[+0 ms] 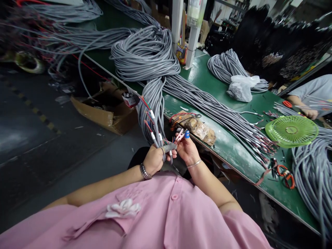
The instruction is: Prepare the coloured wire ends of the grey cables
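My left hand point(155, 159) is closed around the end of a grey cable point(169, 148), with thin coloured wires sticking out of its tip. My right hand point(186, 148) is closed on a small pair of snips point(181, 134), held right at those wires. The cable comes from a thick bundle of grey cables point(150, 103) that hangs off the edge of the green table point(228, 141) down to my hands. A watch sits on my left wrist and a thin bracelet on my right.
Big coils of grey cable point(145, 55) cover the table. A green fan grille point(292, 130), a plastic bag point(241, 88), a worn wooden block point(198, 128) and orange-handled scissors point(285, 174) lie on it. An open cardboard box point(106, 109) stands on the floor. Another person's hand point(310, 112) works far right.
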Tool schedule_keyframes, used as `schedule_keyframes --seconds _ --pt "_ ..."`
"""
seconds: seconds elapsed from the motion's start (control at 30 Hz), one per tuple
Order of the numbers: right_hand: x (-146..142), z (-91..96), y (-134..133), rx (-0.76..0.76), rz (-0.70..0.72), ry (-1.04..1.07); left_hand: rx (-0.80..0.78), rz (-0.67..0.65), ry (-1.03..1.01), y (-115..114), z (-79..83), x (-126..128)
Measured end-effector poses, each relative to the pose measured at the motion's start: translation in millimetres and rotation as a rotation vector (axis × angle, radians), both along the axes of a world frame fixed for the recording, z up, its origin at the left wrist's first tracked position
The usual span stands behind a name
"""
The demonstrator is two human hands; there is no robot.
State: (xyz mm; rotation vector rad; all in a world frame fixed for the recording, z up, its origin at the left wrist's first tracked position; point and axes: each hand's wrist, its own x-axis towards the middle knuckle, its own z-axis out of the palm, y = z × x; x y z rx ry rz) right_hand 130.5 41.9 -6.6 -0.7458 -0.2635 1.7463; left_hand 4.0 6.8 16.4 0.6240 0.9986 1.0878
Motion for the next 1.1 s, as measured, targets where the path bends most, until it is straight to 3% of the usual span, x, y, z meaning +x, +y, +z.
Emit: schedule_keyframes --seconds 0.17,0.4,0.6,1.1 --pt "-1.6 -2.4 -3.0 -0.008 0.019 0.002 0.024 -0.026 0.029 -1.8 -6.0 -2.1" --pt "9.4 0.2 -5.4 0.025 0.101 0.011 0.007 -0.009 -0.023 -9.1 0.0 -8.3" --pt "11.8 2.3 -4.8 0.094 0.036 -0.054 -0.007 0.023 -0.046 -5.4 4.9 -4.4" --pt "-0.4 -3.8 4.9 -0.004 0.073 0.017 0.003 0.053 -0.02 -2.4 3.3 4.3"
